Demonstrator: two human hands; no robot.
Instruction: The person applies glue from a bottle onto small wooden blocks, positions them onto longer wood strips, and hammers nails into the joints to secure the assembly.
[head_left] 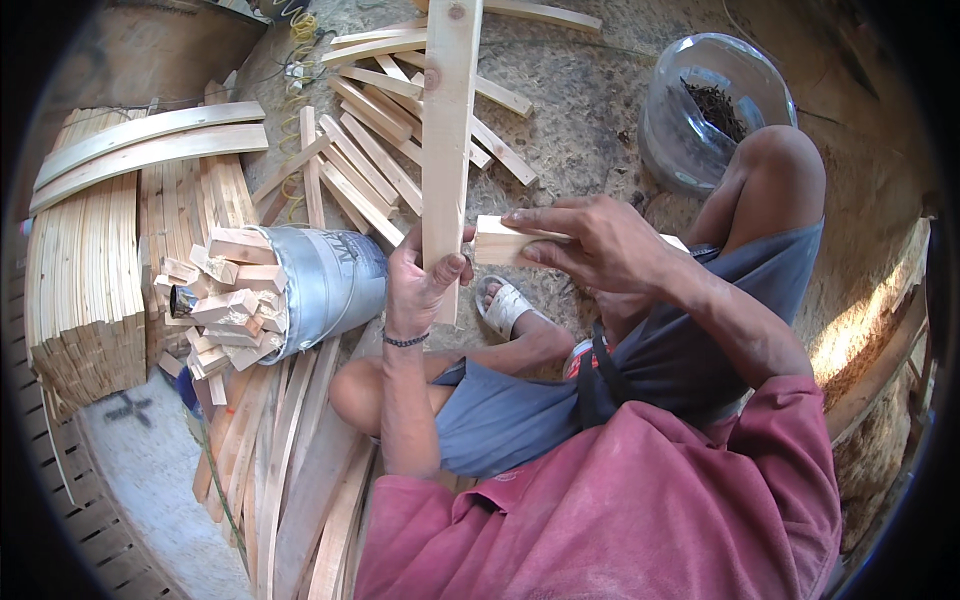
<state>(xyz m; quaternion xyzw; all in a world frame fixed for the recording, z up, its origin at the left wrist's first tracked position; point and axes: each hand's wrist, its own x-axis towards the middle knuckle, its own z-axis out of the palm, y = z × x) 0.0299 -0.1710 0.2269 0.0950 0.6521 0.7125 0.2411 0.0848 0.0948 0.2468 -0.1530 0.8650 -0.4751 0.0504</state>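
Gripped in the left hand [420,275], fingers closed around its lower end, is a long pale wooden slat with a knot near the top [448,130]; it stands nearly upright, running away from the grip toward the top of the view. Holding it low likely leaves the rest of its length free as a working face.

Left of this grip: a grey metal bucket tipped on its side [325,280], its mouth packed with short pale wood offcuts [225,300], probably laid over so pieces come out easily. Further left, a tight stack of thin curved wooden strips [90,260].

Just right of the slat: the right hand [600,245] pinches a small rectangular pale wood block [500,240] between thumb and fingers, its end touching the slat's edge, seemingly lining it up square.

Beyond the right hand: a clear plastic jar holding dark nails [715,105], near enough to reach.
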